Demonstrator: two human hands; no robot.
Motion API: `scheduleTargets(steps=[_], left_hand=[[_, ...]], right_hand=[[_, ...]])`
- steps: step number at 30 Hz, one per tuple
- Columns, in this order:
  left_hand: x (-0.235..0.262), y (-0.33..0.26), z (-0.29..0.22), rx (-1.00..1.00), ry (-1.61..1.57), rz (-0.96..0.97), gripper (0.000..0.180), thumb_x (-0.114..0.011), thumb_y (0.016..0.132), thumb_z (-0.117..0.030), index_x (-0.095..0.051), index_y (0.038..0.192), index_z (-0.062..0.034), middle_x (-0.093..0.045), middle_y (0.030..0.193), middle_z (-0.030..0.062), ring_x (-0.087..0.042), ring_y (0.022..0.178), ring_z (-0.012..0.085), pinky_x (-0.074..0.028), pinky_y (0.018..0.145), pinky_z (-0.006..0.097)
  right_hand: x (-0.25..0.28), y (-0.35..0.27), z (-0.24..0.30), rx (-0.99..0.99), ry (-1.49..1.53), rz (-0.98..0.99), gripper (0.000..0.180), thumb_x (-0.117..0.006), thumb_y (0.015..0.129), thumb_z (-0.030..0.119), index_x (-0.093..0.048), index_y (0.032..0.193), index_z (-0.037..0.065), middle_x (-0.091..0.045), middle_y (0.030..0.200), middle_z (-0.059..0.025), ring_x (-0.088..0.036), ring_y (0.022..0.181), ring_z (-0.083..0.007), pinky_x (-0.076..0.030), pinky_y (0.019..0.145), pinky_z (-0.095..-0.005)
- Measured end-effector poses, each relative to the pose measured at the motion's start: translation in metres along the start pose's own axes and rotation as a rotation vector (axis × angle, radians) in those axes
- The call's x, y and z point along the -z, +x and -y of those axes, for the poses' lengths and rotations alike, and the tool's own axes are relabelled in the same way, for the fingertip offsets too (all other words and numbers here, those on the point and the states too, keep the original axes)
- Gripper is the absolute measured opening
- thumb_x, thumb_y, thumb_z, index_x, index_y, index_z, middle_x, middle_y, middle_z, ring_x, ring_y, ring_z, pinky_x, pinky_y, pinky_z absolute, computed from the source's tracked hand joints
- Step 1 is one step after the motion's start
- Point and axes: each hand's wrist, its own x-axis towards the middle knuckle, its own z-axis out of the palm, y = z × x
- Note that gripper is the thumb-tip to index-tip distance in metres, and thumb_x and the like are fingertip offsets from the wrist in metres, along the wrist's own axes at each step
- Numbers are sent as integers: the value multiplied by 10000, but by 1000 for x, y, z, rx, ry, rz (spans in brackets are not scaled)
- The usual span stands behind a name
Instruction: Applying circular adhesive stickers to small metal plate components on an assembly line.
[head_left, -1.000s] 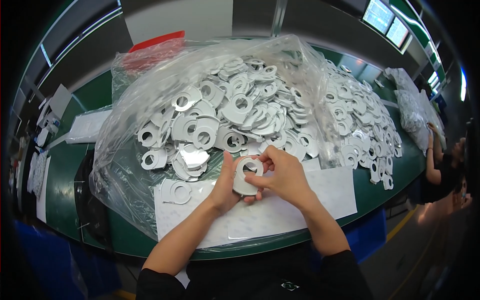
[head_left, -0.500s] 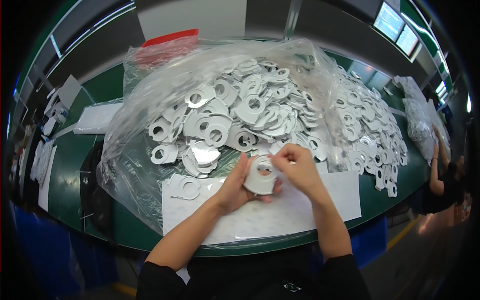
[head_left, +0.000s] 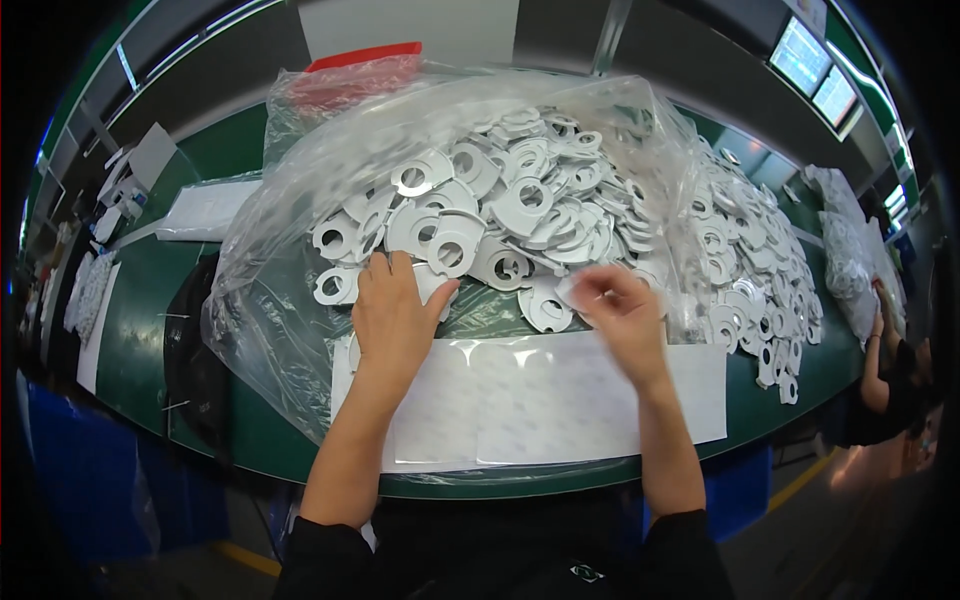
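Note:
My left hand [head_left: 388,310] lies over the near left edge of a pile of flat white plastic plates [head_left: 520,205], each with a round hole. Its thumb stands apart from its fingers, and the fingertips rest on white plates at the pile's edge. My right hand [head_left: 628,318] hovers at the near right side of the pile, above the white paper sheets [head_left: 560,400]. It is smeared by motion with its fingers curled, so I cannot make out whether anything is in them. A single plate [head_left: 546,306] lies just left of it. Another plate is mostly hidden behind my left wrist.
A clear plastic bag [head_left: 265,260] spreads around and under the pile. More plates [head_left: 755,270] are heaped on the green table [head_left: 135,320] at the right. A red tray [head_left: 365,58] stands at the back. Another person's arm [head_left: 875,355] touches a bag at far right.
My left hand has moved from the middle to the pile's left edge, and the plate it held is gone from it. My right hand has shifted slightly right. The view has turned a little.

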Motion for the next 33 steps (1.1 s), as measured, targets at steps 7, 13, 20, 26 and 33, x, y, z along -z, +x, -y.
scheduleTargets(steps=[7, 13, 20, 26, 33], left_hand=[[1, 2, -1, 36, 23, 91, 654, -796, 666, -289, -460, 1158, -19, -533, 948, 127, -538, 879, 295, -465, 744, 406], [11, 2, -5, 39, -67, 90, 821, -810, 624, -104, -382, 1323, -58, -539, 997, 137, -535, 941, 305, -461, 778, 403], [19, 5, 2, 30, -154, 110, 846, -758, 626, 27, -343, 1358, -58, -554, 1004, 166, -542, 949, 341, -450, 774, 418], [27, 7, -1, 68, -124, 184, 448, -678, 735, -29, -556, 1166, -25, -600, 895, 141, -559, 865, 335, -441, 756, 425], [23, 14, -12, -238, -46, -396, 196, -613, 787, -5, -623, 981, -22, -621, 1031, 162, -581, 940, 326, -462, 811, 402]], right_hand=[[-38, -30, -12, 175, -687, 468, 280, -730, 731, 203, -618, 925, 35, -583, 904, -78, -555, 892, -262, -467, 739, -363], [-39, -28, -11, 84, -685, 471, 306, -763, 691, 156, -600, 898, -2, -601, 856, -123, -579, 857, -282, -463, 748, -359], [-42, -21, -3, -18, -684, 571, 248, -759, 678, 120, -603, 836, 10, -597, 884, -119, -573, 857, -283, -460, 759, -362], [-42, -33, -4, 116, -672, 489, 159, -741, 680, 89, -617, 755, 23, -564, 849, -90, -531, 857, -273, -451, 737, -356], [-42, -39, -8, 287, -640, 443, 116, -696, 695, 47, -593, 744, 25, -529, 811, -102, -516, 831, -275, -451, 725, -361]])
